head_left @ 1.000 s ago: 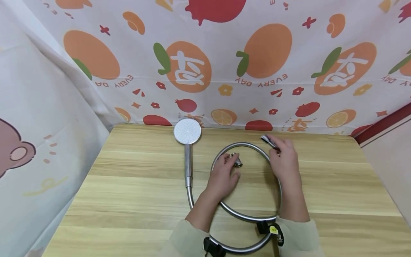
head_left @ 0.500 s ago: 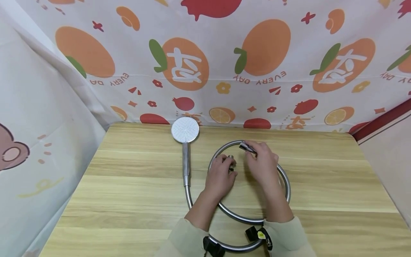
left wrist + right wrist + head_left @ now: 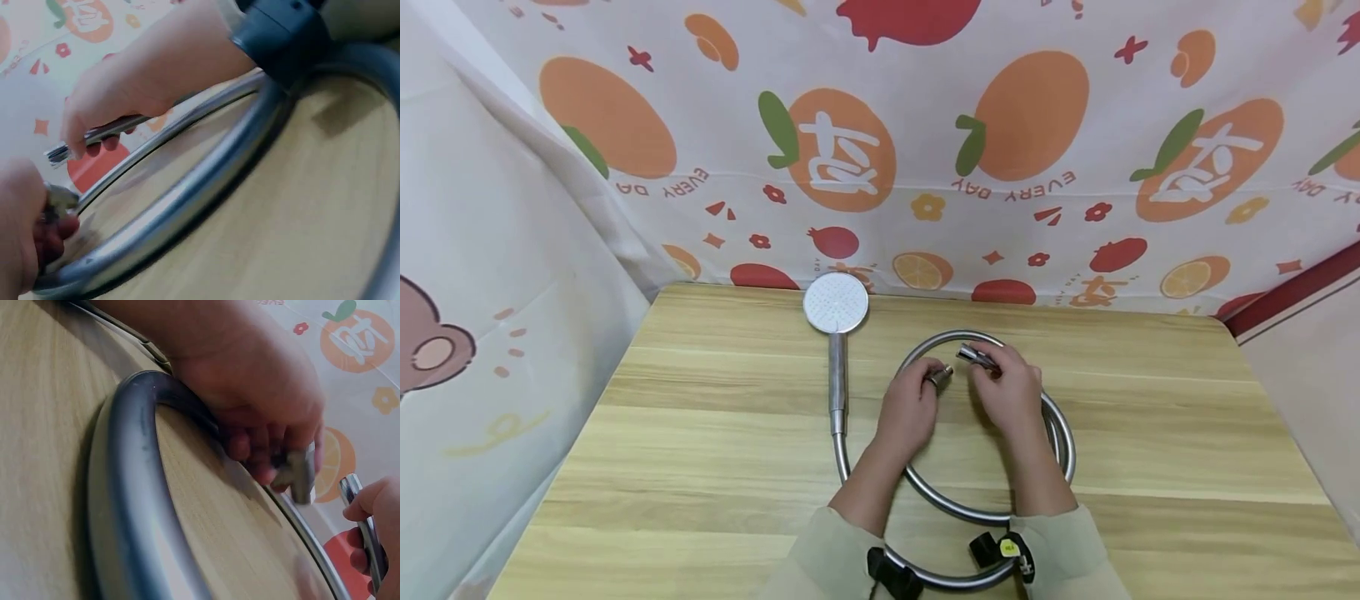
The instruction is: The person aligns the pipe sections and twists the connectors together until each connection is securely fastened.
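Note:
Between the fingers of my left hand (image 3: 908, 410) is a small metal fitting (image 3: 940, 377), one end pointing right toward the other hand. My right hand (image 3: 1011, 396) grips the chrome end connector (image 3: 976, 357) of a shower hose, its tip facing left. A short gap separates the two metal ends in the head view. In the right wrist view the fitting (image 3: 301, 476) shows a stubby side branch, slightly blurred. The left wrist view shows the connector (image 3: 57, 155) above and beyond the fitting (image 3: 61, 199). The grey metal hose (image 3: 958, 507) loops around and beneath both hands.
A round shower head (image 3: 836, 303) with a metal handle (image 3: 838, 375) lies left of the hands, joined to the hose. The wooden table (image 3: 715, 433) ends at a fruit-print curtain (image 3: 1015, 200). Black camera straps (image 3: 895, 575) sit on both wrists.
My right hand has moved left and slightly down, bringing the connector near the fitting. My left hand has turned the fitting so its end points right. The hose loop shifted slightly.

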The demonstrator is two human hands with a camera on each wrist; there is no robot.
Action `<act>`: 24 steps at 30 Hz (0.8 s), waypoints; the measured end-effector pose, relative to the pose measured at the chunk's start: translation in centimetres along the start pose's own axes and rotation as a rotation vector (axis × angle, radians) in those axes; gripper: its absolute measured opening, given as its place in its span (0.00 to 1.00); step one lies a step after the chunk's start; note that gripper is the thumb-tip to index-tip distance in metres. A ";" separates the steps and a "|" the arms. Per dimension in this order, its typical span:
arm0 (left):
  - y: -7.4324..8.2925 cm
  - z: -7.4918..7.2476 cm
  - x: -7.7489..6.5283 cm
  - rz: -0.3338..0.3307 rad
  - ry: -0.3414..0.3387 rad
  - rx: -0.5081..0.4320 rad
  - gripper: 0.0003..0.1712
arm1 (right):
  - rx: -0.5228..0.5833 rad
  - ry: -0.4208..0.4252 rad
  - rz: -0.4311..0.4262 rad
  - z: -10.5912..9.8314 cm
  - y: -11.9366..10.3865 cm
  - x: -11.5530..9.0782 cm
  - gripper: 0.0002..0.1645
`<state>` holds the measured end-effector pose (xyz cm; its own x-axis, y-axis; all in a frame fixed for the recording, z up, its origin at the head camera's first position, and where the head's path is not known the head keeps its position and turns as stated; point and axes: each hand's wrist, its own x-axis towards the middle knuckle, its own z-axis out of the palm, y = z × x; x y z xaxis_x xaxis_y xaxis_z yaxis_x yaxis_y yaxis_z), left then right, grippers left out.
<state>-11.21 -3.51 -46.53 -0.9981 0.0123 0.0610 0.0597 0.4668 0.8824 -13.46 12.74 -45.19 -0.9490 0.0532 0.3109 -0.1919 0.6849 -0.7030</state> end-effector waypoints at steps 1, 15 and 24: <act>-0.1 -0.2 0.1 -0.033 0.004 -0.106 0.16 | 0.002 -0.011 0.002 0.0 0.0 0.0 0.18; -0.6 -2.7 1.2 -0.273 -0.173 -1.181 0.29 | -0.001 -0.121 -0.086 0.5 0.4 -0.4 0.16; -0.1 -2.2 1.0 -0.335 -0.129 -1.033 0.26 | 0.030 -0.141 -0.086 0.6 0.4 -0.4 0.15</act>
<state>-12.21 -5.46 -45.51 -0.9571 0.1439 -0.2515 -0.2896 -0.5023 0.8147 -13.25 12.53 -45.97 -0.9540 -0.1082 0.2795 -0.2792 0.6602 -0.6973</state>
